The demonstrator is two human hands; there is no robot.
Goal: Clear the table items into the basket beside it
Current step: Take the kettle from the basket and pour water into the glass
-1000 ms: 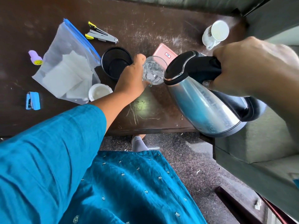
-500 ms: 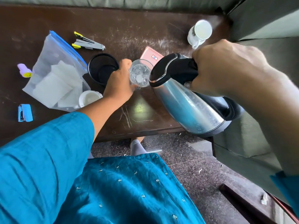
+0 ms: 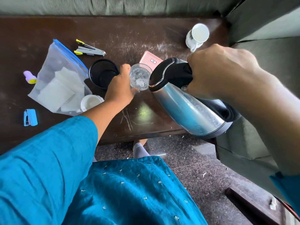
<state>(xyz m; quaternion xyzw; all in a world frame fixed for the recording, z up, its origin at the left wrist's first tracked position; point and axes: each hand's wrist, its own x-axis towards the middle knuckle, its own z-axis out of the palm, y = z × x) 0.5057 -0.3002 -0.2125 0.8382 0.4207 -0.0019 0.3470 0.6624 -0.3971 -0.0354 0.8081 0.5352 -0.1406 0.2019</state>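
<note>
My right hand grips the black handle of a steel electric kettle, held tilted in the air above the table's right end with its lid end beside a clear drinking glass. My left hand is wrapped round that glass, which stands on the dark wooden table. Also on the table are a black cup, a small white cup, a white mug, a pink box, a plastic zip bag with white papers, two staplers and a purple stamp.
A grey-green sofa runs behind the table and a matching seat stands at the right. Speckled stone floor lies below the table's near edge. No basket is in view. My teal clothing fills the lower left.
The view has shifted slightly; the kettle stays tilted beside the glass and my left hand keeps its hold on the glass.
</note>
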